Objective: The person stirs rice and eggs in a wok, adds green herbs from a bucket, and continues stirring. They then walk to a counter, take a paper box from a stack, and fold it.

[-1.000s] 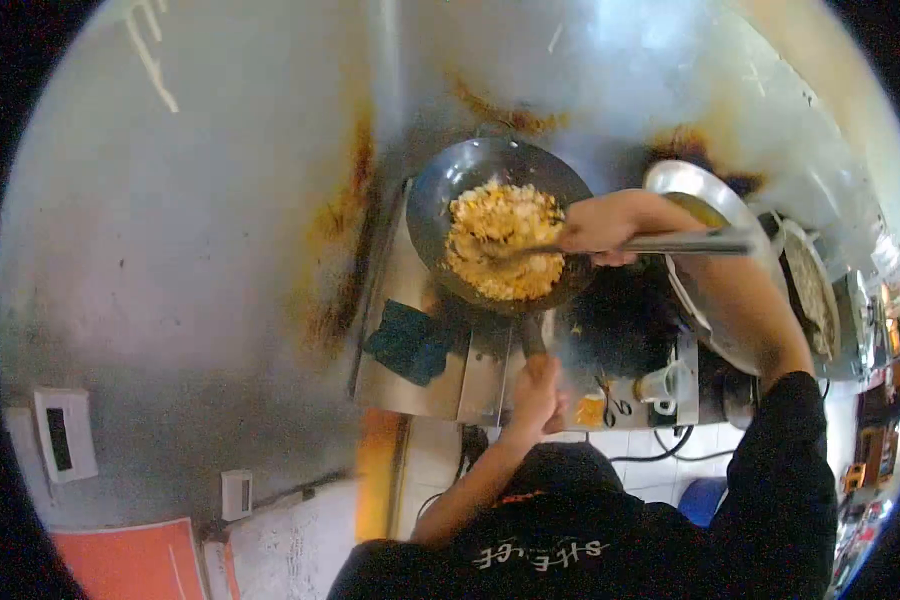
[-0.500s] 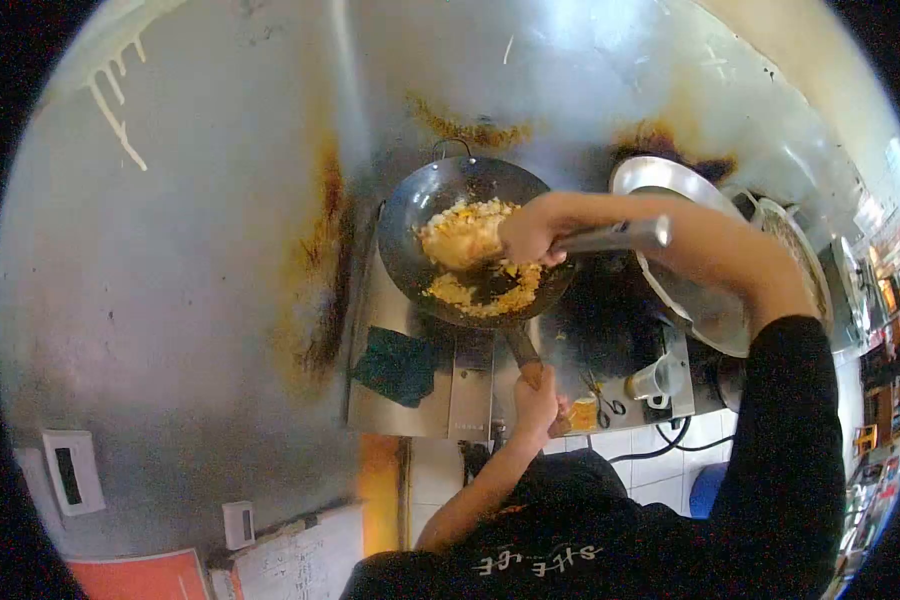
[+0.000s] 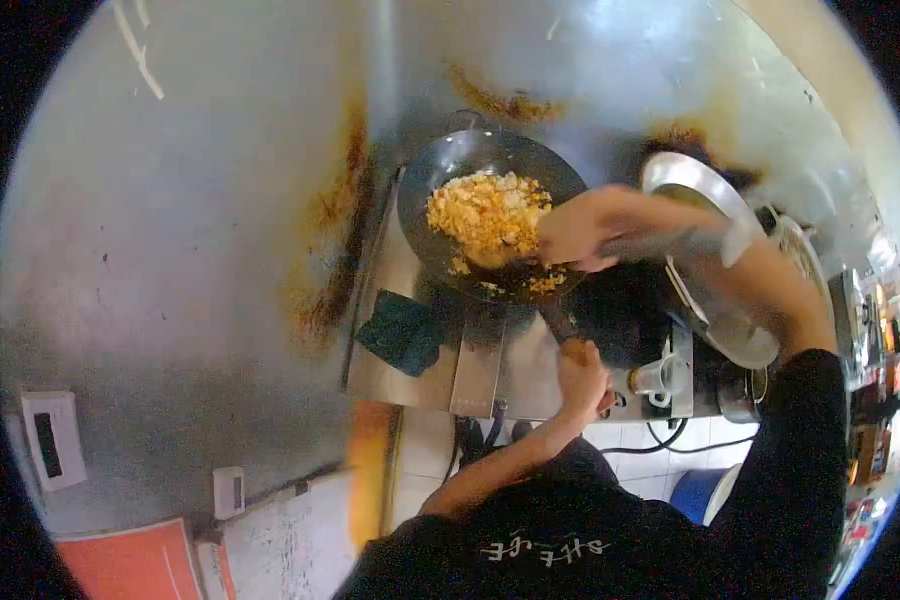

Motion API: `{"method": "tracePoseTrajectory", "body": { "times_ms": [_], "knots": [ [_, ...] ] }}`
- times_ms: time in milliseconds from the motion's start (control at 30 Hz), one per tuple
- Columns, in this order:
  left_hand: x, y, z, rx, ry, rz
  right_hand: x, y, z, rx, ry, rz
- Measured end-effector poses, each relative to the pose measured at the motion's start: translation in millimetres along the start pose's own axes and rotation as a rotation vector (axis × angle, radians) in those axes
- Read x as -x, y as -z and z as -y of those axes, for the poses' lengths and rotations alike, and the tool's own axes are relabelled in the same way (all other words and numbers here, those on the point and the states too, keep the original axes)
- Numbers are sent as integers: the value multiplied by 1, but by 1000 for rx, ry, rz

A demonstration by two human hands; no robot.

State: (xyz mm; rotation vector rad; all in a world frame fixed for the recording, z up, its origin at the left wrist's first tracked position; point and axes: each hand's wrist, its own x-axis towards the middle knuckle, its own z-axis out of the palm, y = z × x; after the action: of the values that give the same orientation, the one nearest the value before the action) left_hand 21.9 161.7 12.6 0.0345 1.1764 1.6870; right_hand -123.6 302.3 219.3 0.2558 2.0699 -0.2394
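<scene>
A dark wok (image 3: 425,250) sits on the stove with yellow and white fried rice (image 3: 485,210) in it. My left hand (image 3: 582,382) is wrapped round the wok's handle (image 3: 558,322) on the near side. Over the wok's right edge, my right hand (image 3: 585,230) grips a metal utensil (image 3: 670,243), whose handle points to the right and is blurred. The utensil's far end is hidden by my hand and the rice.
A dark green cloth (image 3: 402,333) lies on the steel stove top (image 3: 370,375), left of the handle. A clear cup (image 3: 660,378) stands to the right. Large metal pans (image 3: 695,180) are behind my right arm. Below is a blue bin (image 3: 692,492).
The camera view has shifted. The rice is now gathered in a larger heap, and the utensil has moved with my right hand. My left hand still holds the handle.
</scene>
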Motion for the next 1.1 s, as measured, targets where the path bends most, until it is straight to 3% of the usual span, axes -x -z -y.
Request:
{"method": "tracePoseTrajectory", "body": {
  "times_ms": [33,100,200,267,333,433,500,533,567,633,700,767,867,900,967,1000,1033,1100],
  "knots": [
    [-9,-9,15,20,96,-4,-12,-9,4,48,-68,-104],
    [-6,-10,16,128,114,5,-57,-31,-72,-65,355,-449],
    [10,23,-19,67,50,19,-38,-12,-96,-399,279,-449],
    [19,27,-27,52,28,-27,-29,-23,-50,-152,107,-494],
    [18,29,-38,35,31,0,-68,-70,-7,106,-57,-583],
    [9,63,-74,-43,123,81,-39,-66,31,59,36,-660],
    [10,80,-49,10,206,53,-63,-102,48,219,168,-696],
    [15,88,-59,-23,212,45,-86,-112,51,482,167,-837],
    [16,85,-73,-34,175,53,-89,-107,26,262,65,-867],
    [35,93,-65,-13,275,63,-45,-101,39,-44,-49,-592],
    [30,94,-79,-85,194,35,13,-46,43,-124,-210,-401],
    [35,93,-86,-13,204,94,-34,-36,25,291,-126,-437],
    [33,86,-93,43,302,46,-95,-103,27,79,-190,-716],
    [23,91,-79,-49,97,4,-97,-114,34,26,-202,-758],
    [28,82,-93,-8,220,-38,-87,-105,36,-26,-177,-533],
    [36,87,-97,-20,294,-51,-81,-109,40,-15,-59,-645],
    [30,104,-93,-10,372,75,-74,-114,45,9,58,-751],
    [14,93,-89,-42,225,60,-75,-80,37,23,-112,-489]
  ]
}}
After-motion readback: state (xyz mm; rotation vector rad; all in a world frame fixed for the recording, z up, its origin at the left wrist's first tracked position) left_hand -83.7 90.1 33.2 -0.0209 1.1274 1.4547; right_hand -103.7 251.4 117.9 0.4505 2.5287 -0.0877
